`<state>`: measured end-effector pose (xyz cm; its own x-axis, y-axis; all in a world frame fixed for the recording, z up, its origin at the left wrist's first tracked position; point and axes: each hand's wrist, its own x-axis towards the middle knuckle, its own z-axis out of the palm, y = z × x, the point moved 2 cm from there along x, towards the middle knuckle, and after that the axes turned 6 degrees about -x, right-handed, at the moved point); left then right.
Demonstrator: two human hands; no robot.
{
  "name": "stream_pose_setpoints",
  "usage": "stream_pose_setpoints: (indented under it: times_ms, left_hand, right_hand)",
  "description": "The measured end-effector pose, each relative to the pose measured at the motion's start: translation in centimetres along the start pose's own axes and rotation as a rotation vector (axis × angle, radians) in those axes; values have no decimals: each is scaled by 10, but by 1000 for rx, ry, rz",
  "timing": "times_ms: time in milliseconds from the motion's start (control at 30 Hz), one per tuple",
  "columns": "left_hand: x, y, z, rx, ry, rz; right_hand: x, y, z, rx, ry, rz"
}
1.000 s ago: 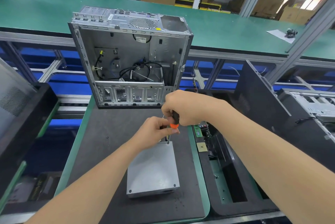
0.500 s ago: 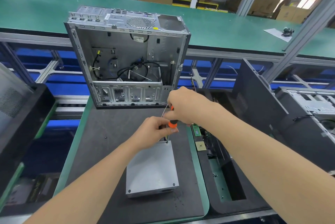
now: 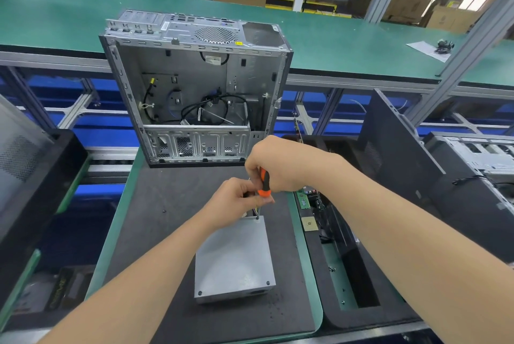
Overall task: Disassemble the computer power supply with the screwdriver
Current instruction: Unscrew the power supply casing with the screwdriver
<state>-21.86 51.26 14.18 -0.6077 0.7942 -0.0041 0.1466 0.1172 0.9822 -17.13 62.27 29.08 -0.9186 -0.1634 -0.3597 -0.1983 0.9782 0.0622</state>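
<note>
R hand [image 3: 275,165]: wrapped round the screwdriver [image 3: 263,182] handle from above, fingers clamped on it. Top grip lets me push down while I twist.
L hand [image 3: 236,201]: thumb + fingertips pinched together on the shaft just under the orange collar. Steadies the shaft so the tip doesn't skate off the head.
Driver: nearly upright, tip down on the far-right corner of the lid.
PSU: power supply [image 3: 233,257] lies flat, lid up, on the dark mat [image 3: 167,204], near-centre, between my forearms. Flat = lid screws face me & the box can't rock.
Screws: near-left screw [image 3: 199,293] + near-right screw [image 3: 268,283] still seated in the lid. Far-left corner hidden by my L hand, can't tell.
PC case [image 3: 194,87]: stands open at the mat's far edge, well apart from the PSU, out of my elbows' way.
Tray at right: RAM stick [image 3: 301,200] + CPU [image 3: 310,224] lie in it, just right of the mat.
Step (my guess): backing out the far-right screw, early in the job.
Vs 0.5 s ago: tip on the same corner, PSU hasn't shifted, L pinch unchanged. R hand sits a bit further left & more of the black/orange handle shows, prob. mid-turn.
</note>
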Motion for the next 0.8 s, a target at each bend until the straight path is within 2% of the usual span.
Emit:
stream_pose_setpoints:
  times_ms: [67,133,200,267,367,433,633,800]
  left_hand:
    - [0,0,0,1,20,4]
    - [0,1,1,9,35,12]
    - [0,1,2,24,34,14]
    - [0,1,2,30,31,5]
    - [1,1,3,36,28,5]
    - [1,0,3,41,35,-3]
    - [1,2,2,16,16,-6]
    - [1,0,0,2,-5,-36]
  right_hand:
    - [-2,2,-2,1,4,-27]
    - [-4,4,-5,2,78,-9]
    - [-5,6,-5,-90,202,132]
    - [-5,4,-3,-180,241,307]
    - [-2,4,4,36,158,388]
    - [-1,6,3,128,119,329]
    - [-2,8,-2,75,68,84]
    - [1,5,1,39,20,-4]
